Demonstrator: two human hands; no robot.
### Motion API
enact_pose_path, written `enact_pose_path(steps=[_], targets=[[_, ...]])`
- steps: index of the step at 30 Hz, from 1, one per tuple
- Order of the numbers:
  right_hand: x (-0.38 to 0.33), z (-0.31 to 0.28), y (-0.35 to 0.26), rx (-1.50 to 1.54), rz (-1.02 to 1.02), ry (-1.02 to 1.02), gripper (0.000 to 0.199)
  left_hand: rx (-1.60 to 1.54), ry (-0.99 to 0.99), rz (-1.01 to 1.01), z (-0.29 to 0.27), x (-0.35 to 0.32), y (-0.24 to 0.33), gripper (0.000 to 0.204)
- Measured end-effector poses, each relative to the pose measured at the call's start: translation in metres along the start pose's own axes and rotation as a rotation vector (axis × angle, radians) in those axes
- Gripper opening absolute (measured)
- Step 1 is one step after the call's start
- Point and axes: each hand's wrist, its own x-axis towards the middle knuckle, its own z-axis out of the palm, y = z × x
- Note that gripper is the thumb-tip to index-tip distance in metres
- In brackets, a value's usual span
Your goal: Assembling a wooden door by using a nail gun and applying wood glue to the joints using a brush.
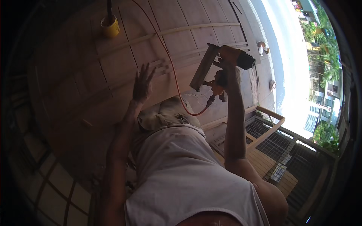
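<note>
Head view. The person stood over a large wooden panel [124, 56] made of wide boards with thin battens [200, 29] laid across it. The two hands were well apart.

The right hand [228, 60] was raised over the panel's right part, clamped round the grip of a nail gun [211, 67]. The gun's long magazine slanted down to the left, its lower end just above the boards; I could not tell whether it touched them. A thin red hose [169, 60] ran from the gun's base, looped down near the person's waist, then climbed across the panel toward the top edge of the frame.

The left hand [143, 83] held nothing: fingers spread, palm toward the panel, just left of the hose and near the ends of two battens. Whether it pressed on the wood or hovered could not be judged.

A yellow tub [110, 26] with a dark stick standing in it sat on the panel's far left part, well away from both hands.

To the right, below the panel, a wooden frame [269, 126] lay over a metal grille [283, 147]. Beyond that ran a bright road [290, 60], with trees and buildings alongside.
</note>
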Motion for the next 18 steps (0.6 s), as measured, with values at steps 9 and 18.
enact_pose_path(steps=[9, 18], targets=[[0.102, -0.039, 0.036, -0.593, 0.092, -0.193, 0.032, -0.016, -0.717, 0.377, 0.058, 0.068, 0.098, 0.053], [0.122, -0.026, 0.051, -0.594, 0.064, -0.250, 0.036, 0.252, -0.226, 0.327, 0.086, 0.163, 0.087, 0.032]])
